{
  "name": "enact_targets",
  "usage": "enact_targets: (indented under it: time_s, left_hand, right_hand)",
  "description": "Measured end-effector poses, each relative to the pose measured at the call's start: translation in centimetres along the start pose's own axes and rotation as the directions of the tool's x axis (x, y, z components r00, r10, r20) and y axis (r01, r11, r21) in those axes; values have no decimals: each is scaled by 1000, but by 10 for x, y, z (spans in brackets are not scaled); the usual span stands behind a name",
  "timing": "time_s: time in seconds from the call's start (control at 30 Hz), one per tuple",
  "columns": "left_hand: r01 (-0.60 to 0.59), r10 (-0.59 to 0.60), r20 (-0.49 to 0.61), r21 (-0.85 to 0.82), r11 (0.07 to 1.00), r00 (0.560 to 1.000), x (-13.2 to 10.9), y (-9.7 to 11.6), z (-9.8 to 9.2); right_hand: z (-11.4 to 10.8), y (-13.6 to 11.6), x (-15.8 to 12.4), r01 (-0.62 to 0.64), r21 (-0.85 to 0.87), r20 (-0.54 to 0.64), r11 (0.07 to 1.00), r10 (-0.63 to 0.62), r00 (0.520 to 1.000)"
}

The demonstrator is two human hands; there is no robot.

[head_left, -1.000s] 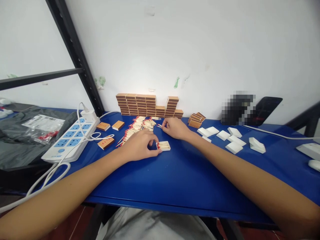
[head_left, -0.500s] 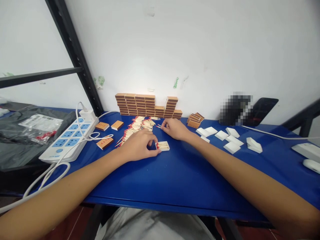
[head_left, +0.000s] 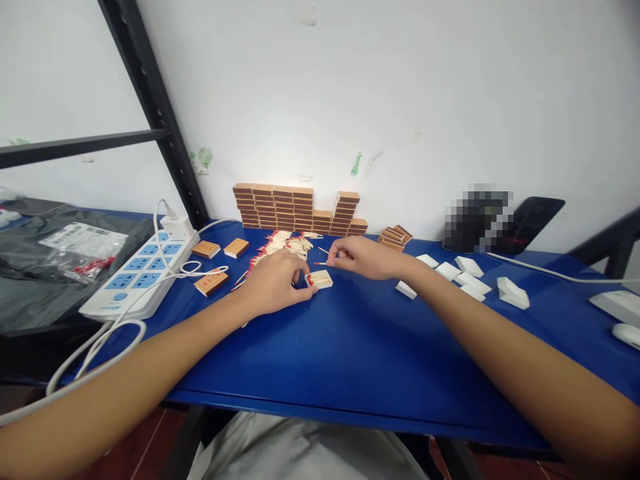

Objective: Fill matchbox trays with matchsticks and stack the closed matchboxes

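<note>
My left hand (head_left: 281, 280) grips the left end of a small white matchbox tray (head_left: 326, 285) between thumb and fingers. Red-tipped matches (head_left: 318, 278) lie inside that tray. Just beyond its right side, my right hand (head_left: 363, 257) pinches a match (head_left: 321, 263), its red tip pointing left. A second thin stick (head_left: 323, 250) pokes out by the same fingertips. Behind my left hand spreads a heap of loose matches (head_left: 283, 243), partly covered by that hand.
Brown matchboxes (head_left: 275, 208) are stacked against the wall, with three more (head_left: 212, 283) at left and a small pile (head_left: 395, 237) at right. White trays (head_left: 470, 283) lie further right. A power strip (head_left: 135, 273) with cables stands left; a phone (head_left: 533, 227) leans at back right.
My right hand has shifted slightly right and nearer the tray, still pinching the match. The tray, with my left hand on it, has moved a little left and away from me.
</note>
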State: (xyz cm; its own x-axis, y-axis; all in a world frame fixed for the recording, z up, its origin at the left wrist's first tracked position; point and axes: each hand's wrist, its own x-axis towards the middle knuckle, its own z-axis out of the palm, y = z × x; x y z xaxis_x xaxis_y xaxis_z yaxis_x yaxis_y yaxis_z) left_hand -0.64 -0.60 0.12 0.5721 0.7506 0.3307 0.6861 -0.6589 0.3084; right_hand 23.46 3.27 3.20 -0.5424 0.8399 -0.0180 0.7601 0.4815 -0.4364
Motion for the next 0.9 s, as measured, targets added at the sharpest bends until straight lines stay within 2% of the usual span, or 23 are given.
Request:
enact_targets:
  time_s: [0.17, 0.33, 0.7, 0.8, 0.9]
  left_hand:
    - [13, -12, -12, 11, 1000, 1000, 1, 1, 0]
    - [3, -3, 10, -11, 1000, 1000, 0, 1, -1]
    - [-21, 21, 19, -11, 1000, 1000, 0, 0, 0]
    - [-15, 15, 19, -11, 1000, 1000, 0, -1, 1]
    - [-24, 24, 14, -14, 1000, 1000, 0, -1, 2]
  right_hand:
    - [7, -9, -4, 46, -21, 75, 999, -44, 996]
    - [10, -11, -5, 72, -40, 90, 997, -68, 994]
    - [12, -6, -4, 98, 50, 112, 994, -103, 988]
    - [12, -2, -1, 112, 75, 50, 991, -116, 992]
    - [13, 7, 8, 39, 56, -147, 998, -30, 989]
